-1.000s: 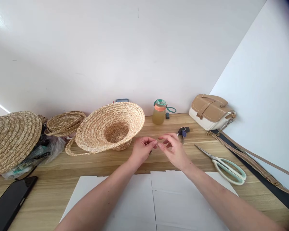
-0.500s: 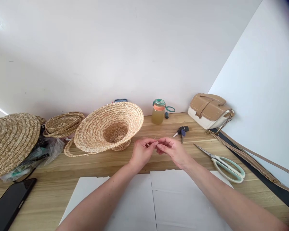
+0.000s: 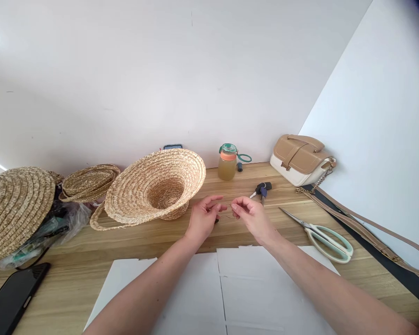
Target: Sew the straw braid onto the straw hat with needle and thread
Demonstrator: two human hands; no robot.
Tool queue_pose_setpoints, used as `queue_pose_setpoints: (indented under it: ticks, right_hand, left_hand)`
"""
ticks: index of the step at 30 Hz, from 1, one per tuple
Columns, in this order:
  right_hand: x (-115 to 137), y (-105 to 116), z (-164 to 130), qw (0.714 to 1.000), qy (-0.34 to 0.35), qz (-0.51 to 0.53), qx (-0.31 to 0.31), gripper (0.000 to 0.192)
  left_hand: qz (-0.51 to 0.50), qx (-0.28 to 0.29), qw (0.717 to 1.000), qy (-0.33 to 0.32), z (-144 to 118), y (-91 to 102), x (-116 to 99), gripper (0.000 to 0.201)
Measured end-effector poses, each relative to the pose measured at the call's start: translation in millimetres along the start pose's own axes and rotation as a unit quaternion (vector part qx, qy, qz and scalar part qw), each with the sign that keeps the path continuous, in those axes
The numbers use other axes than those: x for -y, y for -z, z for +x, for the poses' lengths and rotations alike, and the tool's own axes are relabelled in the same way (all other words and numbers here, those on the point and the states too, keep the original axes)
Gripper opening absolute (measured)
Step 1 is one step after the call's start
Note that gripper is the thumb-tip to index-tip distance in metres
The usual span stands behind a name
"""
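Where fingertips pinch, thread [image 3: 225,216] between hands

Bright, even daylight, soft shadows, sharp focus, fisheye-bent edges, dark top-right corner.

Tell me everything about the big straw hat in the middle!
The straw hat is woven from pale golden straw in round coils. It lies upside down and tilted on the wooden table, its crown down and its wide brim up, so you can see into the hollow. A loose straw braid curls off the brim onto the table. Neither hand touches it; the left hand is nearest.
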State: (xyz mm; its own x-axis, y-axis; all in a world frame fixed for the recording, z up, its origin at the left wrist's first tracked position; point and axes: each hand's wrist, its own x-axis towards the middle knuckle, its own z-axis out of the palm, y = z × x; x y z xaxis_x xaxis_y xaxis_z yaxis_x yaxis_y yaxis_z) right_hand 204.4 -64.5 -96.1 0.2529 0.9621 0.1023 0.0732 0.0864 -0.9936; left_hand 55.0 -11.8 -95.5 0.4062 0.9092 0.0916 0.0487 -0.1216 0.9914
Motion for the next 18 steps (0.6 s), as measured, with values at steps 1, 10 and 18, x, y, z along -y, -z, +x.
queue_pose_setpoints:
  ticks: [1, 10, 18]
  right_hand:
    - [0, 0, -1, 1.000, 0.004, -0.003, -0.002, 0.031]
    - [6, -4, -8, 0.999, 0.028, -0.031, -0.002, 0.030]
    - [8, -4, -12, 0.996, 0.041, -0.076, -0.015, 0.025]
  left_hand:
    - [-0.012, 0.006, 1.000, 0.008, 0, -0.4, -1, 0.037]
    - [-0.108, 0.061, 0.985, 0.122, -4, -5.6, -16, 0.031]
    - [-0.107, 0.080, 0.981, 0.140, -7, -8.7, -14, 0.019]
